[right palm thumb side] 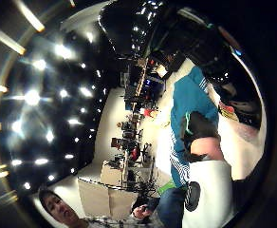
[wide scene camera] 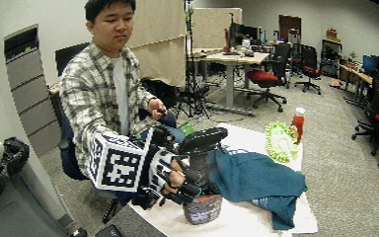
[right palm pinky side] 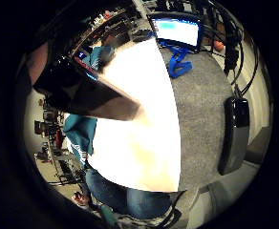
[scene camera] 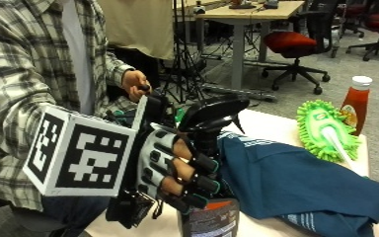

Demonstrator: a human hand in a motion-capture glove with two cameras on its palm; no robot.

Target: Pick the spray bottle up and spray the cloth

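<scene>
Outside view shows the gloved right hand (scene camera: 176, 173) wrapped around the neck of the spray bottle (scene camera: 206, 143), fingers (scene camera: 199, 183) curled around it just under the black trigger head. The bottle stands upright at the near edge of the white-covered table (scene camera: 268, 126); whether its base touches the surface is cut off here, while the wide outside view has it at, or just above, the table. The nozzle points toward the teal cloth (scene camera: 294, 182), which lies crumpled on the table just beside the bottle and seems to touch it.

Judging by this, the pick-up step is in hand: the bottle is grasped but hardly raised. The next move calls for lifting it, keeping the nozzle aimed at the cloth, and getting a finger onto the trigger to squeeze.

Beyond the cloth lie a green fluffy duster head (scene camera: 324, 128) and, behind it, a ketchup bottle (scene camera: 357, 101). The person's bare hand (scene camera: 135, 84) is held back near the torso, away from the task things.
</scene>
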